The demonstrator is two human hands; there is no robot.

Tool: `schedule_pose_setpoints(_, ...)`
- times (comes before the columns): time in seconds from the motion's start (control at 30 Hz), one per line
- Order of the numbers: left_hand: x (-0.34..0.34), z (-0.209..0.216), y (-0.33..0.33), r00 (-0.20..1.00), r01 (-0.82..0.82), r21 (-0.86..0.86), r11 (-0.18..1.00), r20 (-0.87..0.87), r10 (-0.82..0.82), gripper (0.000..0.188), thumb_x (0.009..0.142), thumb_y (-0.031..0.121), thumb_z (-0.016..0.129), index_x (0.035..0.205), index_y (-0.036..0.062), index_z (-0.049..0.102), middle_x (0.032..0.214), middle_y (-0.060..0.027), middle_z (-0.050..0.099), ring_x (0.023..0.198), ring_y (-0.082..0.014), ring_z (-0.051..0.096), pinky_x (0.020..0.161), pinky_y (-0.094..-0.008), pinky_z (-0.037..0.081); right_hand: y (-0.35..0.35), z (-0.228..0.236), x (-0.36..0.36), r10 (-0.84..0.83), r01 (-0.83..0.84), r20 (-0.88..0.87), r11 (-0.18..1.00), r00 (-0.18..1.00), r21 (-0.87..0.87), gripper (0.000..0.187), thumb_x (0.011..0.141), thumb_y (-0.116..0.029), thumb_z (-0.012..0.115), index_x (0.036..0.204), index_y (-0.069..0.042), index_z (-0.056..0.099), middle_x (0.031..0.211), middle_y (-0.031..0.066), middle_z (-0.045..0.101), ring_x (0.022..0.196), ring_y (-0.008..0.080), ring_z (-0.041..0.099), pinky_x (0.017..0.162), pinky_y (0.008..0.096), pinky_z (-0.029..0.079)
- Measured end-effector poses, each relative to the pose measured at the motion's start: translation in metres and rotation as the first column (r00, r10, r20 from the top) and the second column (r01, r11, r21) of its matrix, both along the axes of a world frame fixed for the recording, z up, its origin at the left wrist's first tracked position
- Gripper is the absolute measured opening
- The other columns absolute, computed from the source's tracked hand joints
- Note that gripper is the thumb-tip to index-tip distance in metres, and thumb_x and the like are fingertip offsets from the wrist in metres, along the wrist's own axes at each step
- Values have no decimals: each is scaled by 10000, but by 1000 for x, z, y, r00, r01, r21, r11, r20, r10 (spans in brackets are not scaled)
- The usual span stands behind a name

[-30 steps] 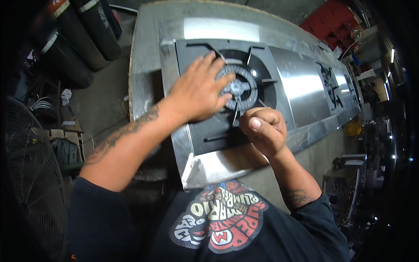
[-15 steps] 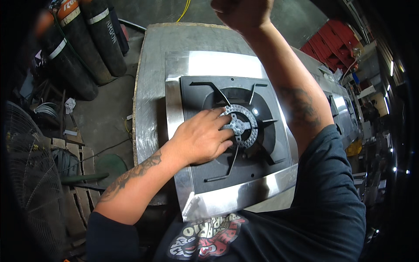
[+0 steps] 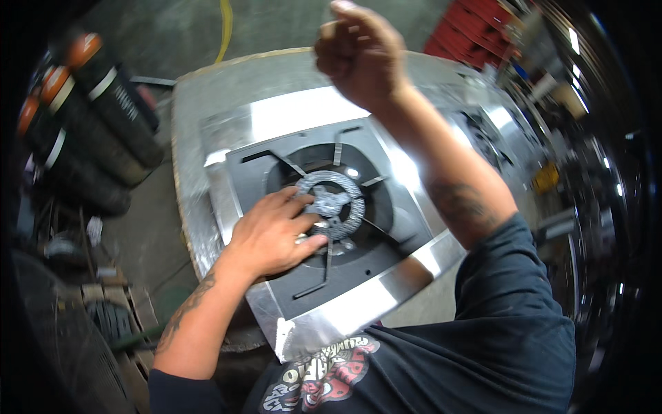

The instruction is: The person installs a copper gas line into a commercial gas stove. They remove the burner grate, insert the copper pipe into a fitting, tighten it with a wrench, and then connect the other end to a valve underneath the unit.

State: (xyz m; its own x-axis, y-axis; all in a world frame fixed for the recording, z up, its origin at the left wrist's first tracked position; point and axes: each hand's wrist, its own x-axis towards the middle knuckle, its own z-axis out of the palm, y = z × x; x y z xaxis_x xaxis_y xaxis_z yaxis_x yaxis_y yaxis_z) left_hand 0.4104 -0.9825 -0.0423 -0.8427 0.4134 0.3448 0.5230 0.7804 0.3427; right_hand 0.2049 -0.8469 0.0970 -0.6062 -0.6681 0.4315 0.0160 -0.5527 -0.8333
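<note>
A gas burner (image 3: 353, 201) with a pitted grey ring and a cross-shaped centre sits in the middle of a black stove top (image 3: 276, 157). My left hand (image 3: 276, 231) lies over the burner's left side, its fingers bent onto the ring and the thumb at its lower edge. Thin black pan-support arms (image 3: 338, 146) radiate around the burner. My right hand (image 3: 365, 58) is raised above the far side of the stove, closed in a fist with the thumb sticking out. It touches nothing, and no object shows in it.
The stove's shiny steel frame (image 3: 358, 314) rests on a grey worktable (image 3: 189, 124). Another stove unit (image 3: 483, 134) lies to the right. Gas cylinders (image 3: 103, 90) stand at the left, a yellow hose (image 3: 225, 31) on the floor beyond, red crates (image 3: 472, 31) at the far right.
The view has shifted and turned, so the stove appears further left. My right hand has come lower and fully into view. My left hand stays on the burner.
</note>
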Motion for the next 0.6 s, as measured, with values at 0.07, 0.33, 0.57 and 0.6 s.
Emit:
schedule_pose_setpoints(0.07, 1, 3, 2, 999, -13, -13, 1000, 47, 14, 441, 881, 461, 710, 1122, 93, 728, 1326, -126, 634, 1302, -338, 544, 1090, -454, 428, 97, 30, 43, -341, 340, -52, 940, 939, -18, 405, 980, -286, 589, 637, -110, 467, 561, 0, 362, 491, 122, 340, 498, 289, 273)
schedule_pose_setpoints(0.33, 24, 5, 18, 982, 42, -132, 990, 190, -17, 422, 941, 246, 647, 1278, -8, 634, 1417, -193, 556, 1311, -368, 525, 1130, -429, 374, 417, -119, 356, -887, 913, -455, -246, -77, 326, 485, 983, -311, 682, 604, -72, 500, 595, -46, 418, 580, 71, 368, 543, 284, 315)
schedule_pose_setpoints(0.57, 10, -22, 18, 957, 257, -176, 950, 181, -225, 516, 1044, 308, 514, 1446, -15, 494, 1413, -186, 539, 1310, -323, 507, 1122, -409, 373, 477, -345, 711, -611, -89, -625, -677, -485, 731, 547, 969, -446, 646, 669, 9, 600, 618, 108, 577, 607, 214, 546, 616, 409, 439)
schedule_pose_setpoints(0.6, 9, -20, 13, 966, 100, -151, 984, 253, -59, 687, 952, 524, 623, 1404, 10, 570, 1402, -266, 561, 1295, -431, 526, 1093, -525, 396, 456, -368, 740, -610, -228, -586, -564, -534, 794, 543, 959, -454, 653, 680, 11, 622, 647, 141, 626, 625, 259, 600, 641, 430, 463)
